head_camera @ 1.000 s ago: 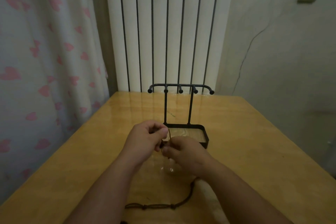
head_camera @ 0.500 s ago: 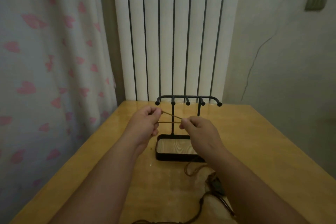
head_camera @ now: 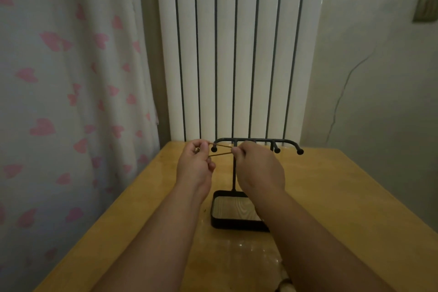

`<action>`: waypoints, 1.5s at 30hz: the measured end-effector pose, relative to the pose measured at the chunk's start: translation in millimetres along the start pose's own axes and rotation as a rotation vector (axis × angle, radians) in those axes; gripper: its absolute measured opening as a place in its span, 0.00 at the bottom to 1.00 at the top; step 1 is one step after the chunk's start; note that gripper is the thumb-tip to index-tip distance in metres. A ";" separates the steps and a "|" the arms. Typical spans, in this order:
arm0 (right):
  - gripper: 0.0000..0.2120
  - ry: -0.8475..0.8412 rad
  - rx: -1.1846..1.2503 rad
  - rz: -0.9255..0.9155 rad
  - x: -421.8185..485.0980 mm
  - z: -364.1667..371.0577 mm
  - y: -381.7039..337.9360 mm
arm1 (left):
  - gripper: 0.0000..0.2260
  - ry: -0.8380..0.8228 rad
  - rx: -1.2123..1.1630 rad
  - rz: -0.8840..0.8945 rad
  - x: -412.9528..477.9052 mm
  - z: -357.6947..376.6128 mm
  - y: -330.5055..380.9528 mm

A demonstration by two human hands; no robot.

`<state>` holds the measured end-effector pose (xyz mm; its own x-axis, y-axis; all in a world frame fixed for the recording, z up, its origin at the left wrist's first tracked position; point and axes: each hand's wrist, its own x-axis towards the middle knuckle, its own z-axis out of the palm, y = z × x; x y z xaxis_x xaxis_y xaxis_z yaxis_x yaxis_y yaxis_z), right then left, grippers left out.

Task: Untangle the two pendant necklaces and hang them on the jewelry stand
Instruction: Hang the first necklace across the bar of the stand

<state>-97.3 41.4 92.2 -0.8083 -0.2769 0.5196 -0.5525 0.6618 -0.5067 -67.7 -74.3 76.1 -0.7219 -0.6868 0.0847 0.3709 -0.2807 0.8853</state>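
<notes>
A black jewelry stand [head_camera: 234, 174] with a row of ball-tipped hooks and a tray base stands on the wooden table [head_camera: 331, 197]. My left hand [head_camera: 195, 166] and my right hand [head_camera: 259, 168] each pinch one end of a thin brown necklace cord [head_camera: 220, 150], stretched as two strands between them. The strands lie right at the stand's leftmost hook [head_camera: 214, 148]. The cord's pendant is hidden. A pale bit of the other necklace [head_camera: 285, 285] shows at the bottom edge beside my right forearm.
A white ribbed radiator [head_camera: 237, 54] rises behind the table's far edge. A curtain with pink hearts [head_camera: 59, 102] hangs along the left side. A plain wall with a thin crack stands to the right.
Both hands lifted the cord from just above the tray up to hook height and drew it taut. The view tilted upward, so the necklace lying on the near table has mostly left the frame.
</notes>
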 end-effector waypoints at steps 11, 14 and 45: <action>0.14 0.057 -0.179 0.002 24.8 -3.1 -1.8 | 0.08 -0.009 0.017 -0.035 15.6 -3.9 -2.0; 0.14 0.083 -0.182 -0.031 32.9 -11.1 -3.0 | 0.10 0.002 0.279 0.140 11.9 -6.5 -4.6; 0.05 0.000 0.468 0.154 42.8 -62.9 98.2 | 0.08 0.043 0.980 0.740 4.1 2.5 -13.4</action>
<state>-173.3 138.4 107.9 -0.8878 -0.2001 0.4145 -0.4588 0.3115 -0.8322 -77.1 -71.7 65.8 -0.4971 -0.4930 0.7140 0.0743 0.7957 0.6011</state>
